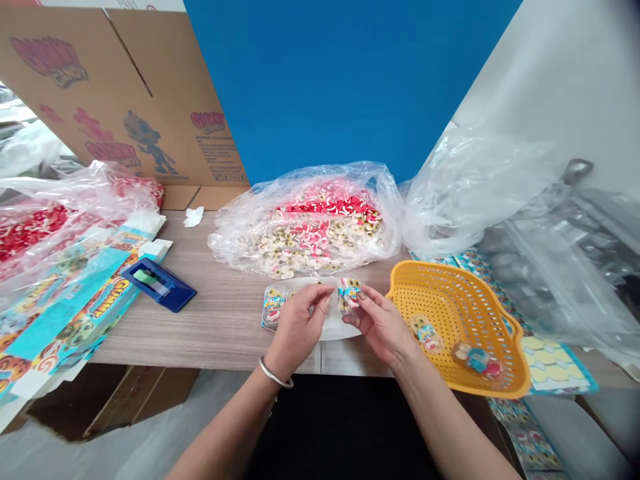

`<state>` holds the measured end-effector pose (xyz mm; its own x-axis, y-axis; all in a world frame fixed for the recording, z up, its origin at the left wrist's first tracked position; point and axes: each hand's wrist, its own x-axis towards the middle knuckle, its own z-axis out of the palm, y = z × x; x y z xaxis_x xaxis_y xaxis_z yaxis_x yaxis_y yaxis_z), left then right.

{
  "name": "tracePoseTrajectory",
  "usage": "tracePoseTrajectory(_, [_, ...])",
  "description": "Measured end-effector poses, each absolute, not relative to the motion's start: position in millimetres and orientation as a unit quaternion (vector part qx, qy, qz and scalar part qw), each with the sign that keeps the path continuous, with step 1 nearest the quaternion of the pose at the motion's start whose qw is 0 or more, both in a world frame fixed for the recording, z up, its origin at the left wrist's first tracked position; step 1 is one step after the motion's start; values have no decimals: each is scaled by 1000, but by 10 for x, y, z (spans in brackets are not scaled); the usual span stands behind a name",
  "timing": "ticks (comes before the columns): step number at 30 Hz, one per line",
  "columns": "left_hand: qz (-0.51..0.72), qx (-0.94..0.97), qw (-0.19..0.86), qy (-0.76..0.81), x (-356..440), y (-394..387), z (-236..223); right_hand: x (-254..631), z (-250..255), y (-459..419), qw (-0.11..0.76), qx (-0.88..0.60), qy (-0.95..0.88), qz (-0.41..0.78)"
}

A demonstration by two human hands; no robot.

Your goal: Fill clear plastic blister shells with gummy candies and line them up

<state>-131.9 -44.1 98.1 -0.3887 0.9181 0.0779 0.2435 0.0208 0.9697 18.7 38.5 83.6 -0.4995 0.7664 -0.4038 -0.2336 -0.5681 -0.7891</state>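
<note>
My right hand (383, 327) grips a small clear candy pack (349, 295) with a blue label, thumb at its right edge. To the left of it, my left hand (300, 327) has thumb and fingers pinched together; whatever sits between them, if anything, is hidden. Under both hands lies a whitish oval sheet or plate (336, 328), partly covered. Another labelled candy pack (273, 307) rests just left of my left hand. Close by my right wrist stands a yellow perforated basket (453, 287) with a few candy packs (427, 333) inside.
Behind my hands sits a clear bag of gummy candies (320, 227). On the left are a blue tape dispenser (160, 285), a printed display carton (95, 293) and a bag of red candies (40, 227). A cardboard box (165, 87) and a blue panel (345, 87) stand behind; plastic bags (480, 187) lie right.
</note>
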Motion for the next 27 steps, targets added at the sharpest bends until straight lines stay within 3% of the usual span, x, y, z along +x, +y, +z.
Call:
tracePoseTrajectory(10, [594,357,458,556,-1169,-346,1047,213,859,342,352,-349,-304,814])
tracePoseTrajectory(20, [585,347,457,573,-1183,-348,955,223,866,302,399,-413,-403,713])
tracePoseTrajectory(27, [544,363,368,661,-1280,-224,983,378,967,392,483,-440,-412,635])
